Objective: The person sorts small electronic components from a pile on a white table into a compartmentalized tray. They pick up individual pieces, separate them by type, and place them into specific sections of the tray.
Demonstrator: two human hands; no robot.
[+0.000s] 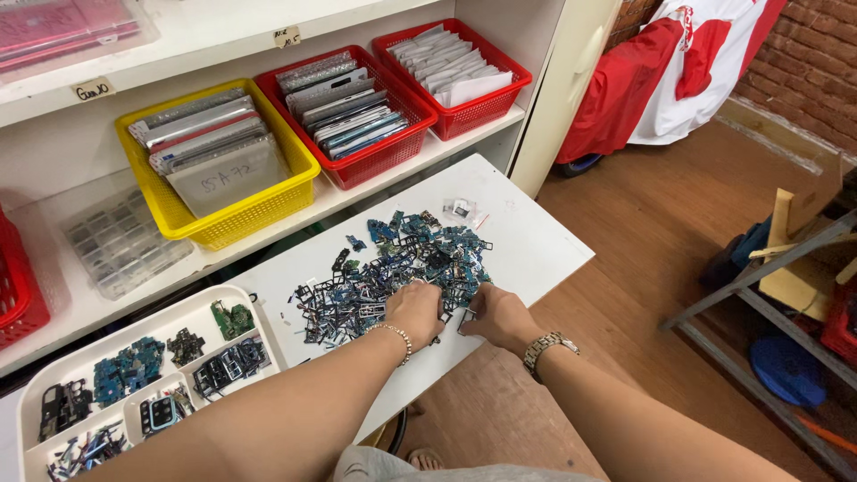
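Both hands sit fingers-down at the near edge of the pile of small parts. Left hand, bead bracelet on the wrist, fingers curled into the pile; can't tell if it's actually pinching a piece. Right hand, metal watch on the wrist, fingertips bent onto a small dark frame at the pile's edge; can't tell whether it has hold of it either. Hands are just beside each other, nearly touching.

Pile: blue circuit bits and black frames, spread loose over the middle of the white table. A few stray pieces lie apart at the table's far side.

Left of the arms: white divided tray, compartments holding sorted blue, green and black parts.

Behind the table: white shelf with a clear plastic box, a yellow basket and two red baskets, all packed with flat packets standing on edge.

Far right: wood floor, red and white cloth against a brick wall.
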